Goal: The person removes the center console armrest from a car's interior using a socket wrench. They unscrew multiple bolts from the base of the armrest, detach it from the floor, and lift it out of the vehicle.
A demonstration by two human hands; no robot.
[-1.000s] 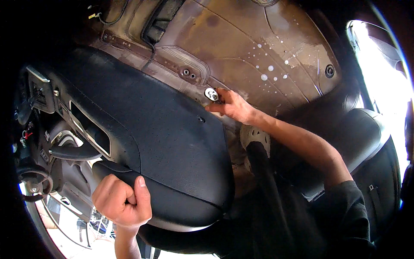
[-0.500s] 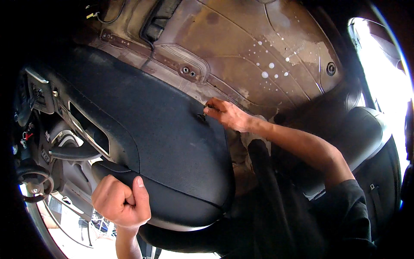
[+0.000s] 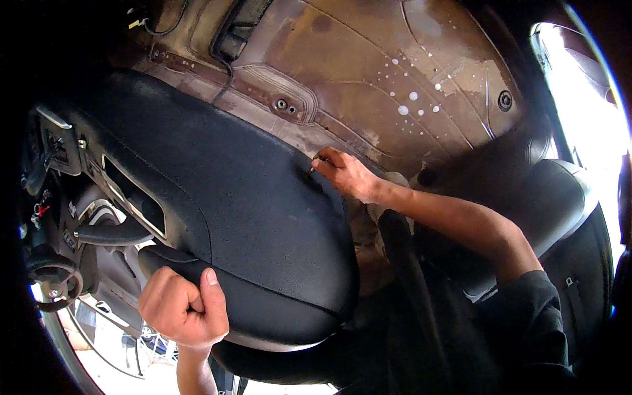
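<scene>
A large black padded, leather-like car panel (image 3: 263, 210) with stitched seams lies before me. At its far right edge is my right hand (image 3: 349, 176), thumb and fingers pinched on a small, thin metal piece (image 3: 311, 171). The tip of that piece meets the black surface; its exact kind is too small to tell. At the lower left, my left hand (image 3: 183, 306) is held as a fist with the thumb up, in front of the panel's near end. Its curled fingers hide whatever may be inside.
Beyond the panel, bare brown sheet metal (image 3: 355, 59) carries white spots and bolt holes. A steering wheel (image 3: 54, 276) and a car door with a grab handle (image 3: 115, 234) are at left. A black seat (image 3: 559, 204) stands at right; a cable (image 3: 174, 29) hangs at the top left.
My right hand stays at the same spot on the panel's edge, with its fingers turned slightly around the small metal piece. The left fist is nearly unmoved.
</scene>
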